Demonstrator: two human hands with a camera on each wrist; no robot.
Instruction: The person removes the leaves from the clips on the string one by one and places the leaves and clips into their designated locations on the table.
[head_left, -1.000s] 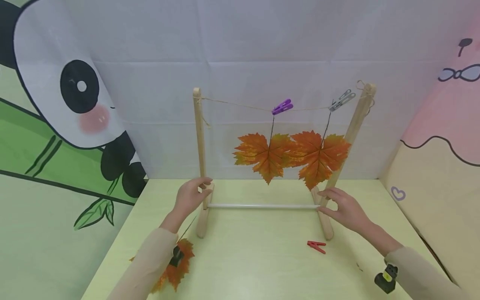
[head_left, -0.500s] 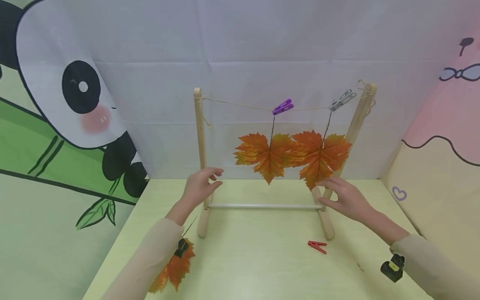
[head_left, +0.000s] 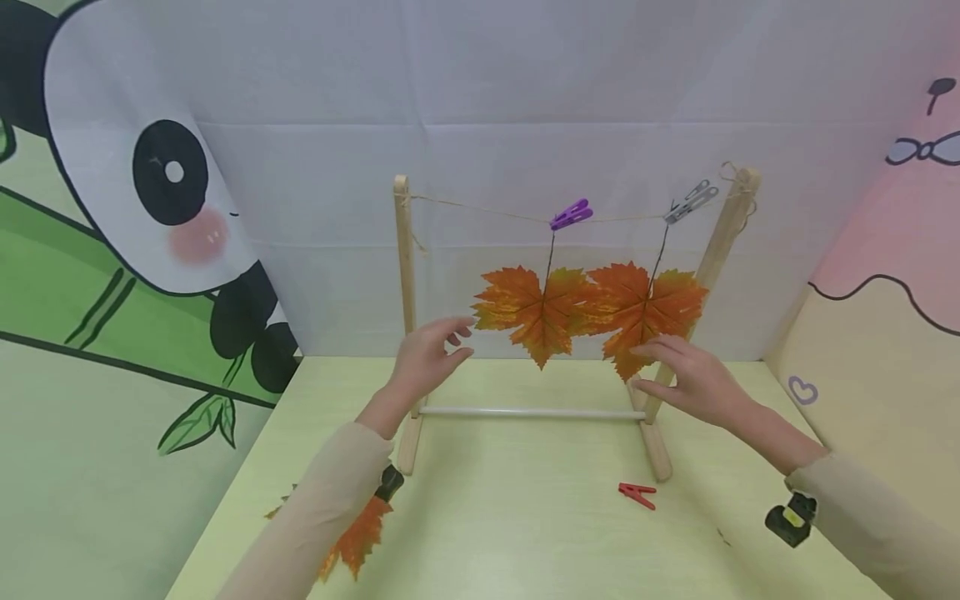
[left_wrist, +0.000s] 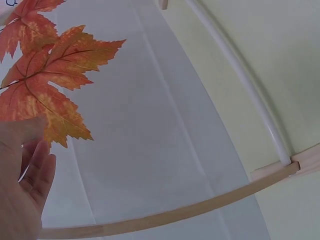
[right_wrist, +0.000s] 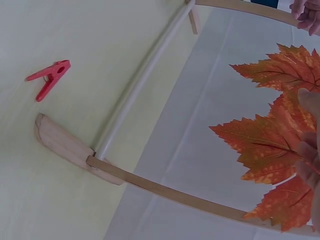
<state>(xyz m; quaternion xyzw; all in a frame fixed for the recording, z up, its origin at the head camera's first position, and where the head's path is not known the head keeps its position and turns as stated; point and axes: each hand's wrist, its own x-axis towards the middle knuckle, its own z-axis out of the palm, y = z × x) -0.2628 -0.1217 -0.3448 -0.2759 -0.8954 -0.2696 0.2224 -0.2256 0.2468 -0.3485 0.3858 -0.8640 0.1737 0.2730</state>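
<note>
Two orange maple leaves hang from a string between wooden posts. A purple clothespin [head_left: 572,214] holds the left leaf [head_left: 531,310] by its stem, and a grey clothespin [head_left: 692,202] the right leaf [head_left: 647,312]. My left hand [head_left: 427,354], fingers loosely bent with nothing between them, is just left of the left leaf; whether it touches cannot be told. My right hand [head_left: 693,377] is at the lower edge of the right leaf, thumb and fingers apart, overlapping it in the head view. In the right wrist view its fingers [right_wrist: 307,152] appear in front of the leaf.
The wooden stand has a left post [head_left: 406,258], a right post [head_left: 723,229] and a white crossbar [head_left: 532,412]. A red clothespin [head_left: 637,494] lies on the table [head_left: 517,533]. Another maple leaf [head_left: 362,540] lies partly hidden beneath my left forearm.
Both hands have left the base of the stand and risen. The left moved up and right toward the left leaf; the right moved slightly up to the right leaf.
</note>
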